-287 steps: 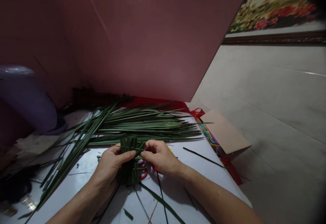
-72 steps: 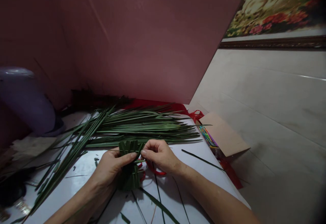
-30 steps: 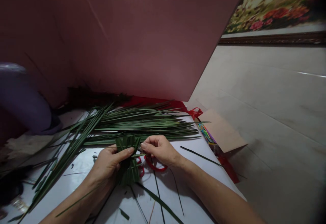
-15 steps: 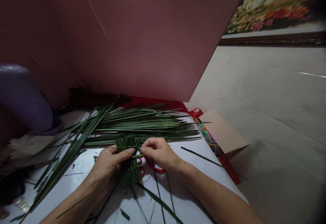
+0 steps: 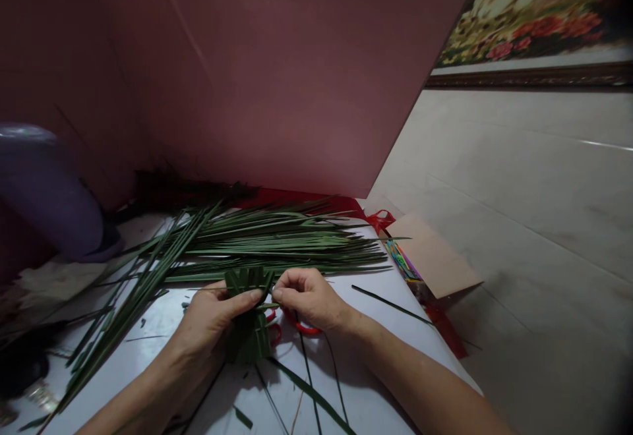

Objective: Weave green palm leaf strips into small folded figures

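Just in front of the leaf pile, the left hand clamps a woven leaf piece under its thumb. The right hand pinches thumb and forefinger together at its edge; I can't tell what's between them. The piece looks light, springy, probably easy to crease or split, so best held flat across its middle.
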The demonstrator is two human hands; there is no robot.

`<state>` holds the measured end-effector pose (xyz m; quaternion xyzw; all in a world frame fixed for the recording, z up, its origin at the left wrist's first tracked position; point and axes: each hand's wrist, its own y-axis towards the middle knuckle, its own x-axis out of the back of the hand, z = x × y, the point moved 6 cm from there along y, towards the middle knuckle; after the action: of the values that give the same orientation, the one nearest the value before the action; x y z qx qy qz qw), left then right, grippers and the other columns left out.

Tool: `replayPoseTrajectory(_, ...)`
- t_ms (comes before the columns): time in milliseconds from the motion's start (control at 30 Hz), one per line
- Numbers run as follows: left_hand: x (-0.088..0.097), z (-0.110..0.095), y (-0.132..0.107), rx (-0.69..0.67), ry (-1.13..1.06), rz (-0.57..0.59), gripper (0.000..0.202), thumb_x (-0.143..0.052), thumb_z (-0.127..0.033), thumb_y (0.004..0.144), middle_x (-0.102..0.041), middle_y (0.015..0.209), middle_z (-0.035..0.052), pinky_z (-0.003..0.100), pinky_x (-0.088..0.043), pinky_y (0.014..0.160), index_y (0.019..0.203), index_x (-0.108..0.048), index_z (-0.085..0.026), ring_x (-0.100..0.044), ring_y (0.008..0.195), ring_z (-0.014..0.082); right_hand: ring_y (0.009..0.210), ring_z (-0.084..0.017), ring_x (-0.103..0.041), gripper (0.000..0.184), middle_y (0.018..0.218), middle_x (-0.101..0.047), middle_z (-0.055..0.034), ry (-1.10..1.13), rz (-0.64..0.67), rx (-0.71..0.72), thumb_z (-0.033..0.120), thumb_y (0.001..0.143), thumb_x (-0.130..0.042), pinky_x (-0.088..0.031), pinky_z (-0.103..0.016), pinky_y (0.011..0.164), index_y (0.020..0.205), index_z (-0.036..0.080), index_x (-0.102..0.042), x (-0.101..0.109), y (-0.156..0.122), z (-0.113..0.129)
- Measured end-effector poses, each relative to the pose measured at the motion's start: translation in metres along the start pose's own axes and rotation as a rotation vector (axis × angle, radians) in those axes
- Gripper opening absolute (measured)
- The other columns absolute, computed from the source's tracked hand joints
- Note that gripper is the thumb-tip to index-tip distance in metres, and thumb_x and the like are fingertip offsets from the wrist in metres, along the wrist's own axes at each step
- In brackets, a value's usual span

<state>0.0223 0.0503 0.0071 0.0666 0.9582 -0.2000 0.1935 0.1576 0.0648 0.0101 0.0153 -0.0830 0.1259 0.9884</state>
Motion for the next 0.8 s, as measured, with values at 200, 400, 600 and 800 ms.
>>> replayPoseTrajectory(200,-0.0002,0.0009,0.0002,-0.005,-0.001,-0.014,0.022,-0.077,-0.016,0.053,-0.069,0.058,0.0058,0.038,-0.055,0.042,0.073,-0.068,-0.012,-0.062,0.046,0.0213,0.05,-0.007,-0.041,0.009,0.056,-0.051,0.0036,-0.003,0.012,-0.001,0.022,0.071,-0.058,-0.032,-0.018,0.045,0.067,0.014,-0.059,-0.0001,-0.0003,0.0)
replayPoseTrajectory(400,0.0022,0.0025,0.003,-0.008,-0.003,-0.01,0.023,-0.078,-0.015,0.052,-0.069,0.059,0.006,0.034,-0.056,0.049,0.073,-0.069,-0.012,-0.064,0.05,0.0203,0.048,-0.007,-0.043,0.009,0.055,-0.05,0.0046,-0.031,0.04,-0.022,0.023,0.072,-0.059,-0.031,-0.018,0.044,0.068,0.016,-0.058,-0.0019,-0.0016,0.0003)
replayPoseTrajectory(600,-0.0008,0.0054,0.0036,0.002,-0.012,0.026,0.027,-0.077,-0.016,0.052,-0.069,0.061,0.0068,0.032,-0.054,0.046,0.077,-0.069,-0.011,-0.062,0.049,0.0198,0.049,-0.007,-0.043,0.022,0.056,-0.05,0.0041,-0.012,0.005,0.006,0.036,0.076,-0.058,-0.032,-0.019,0.046,0.068,0.016,-0.054,-0.0006,-0.0003,0.0035)
replayPoseTrajectory(800,-0.0027,0.0087,0.0031,0.043,-0.006,0.023,0.02,-0.076,-0.014,0.054,-0.064,0.054,0.0031,0.039,-0.053,0.047,0.071,-0.067,-0.013,-0.059,0.045,0.0189,0.051,-0.008,-0.041,0.018,0.058,-0.049,0.0038,0.045,0.015,0.015,0.032,0.073,-0.06,-0.032,-0.019,0.047,0.067,0.016,-0.055,-0.0001,0.001,0.0023)
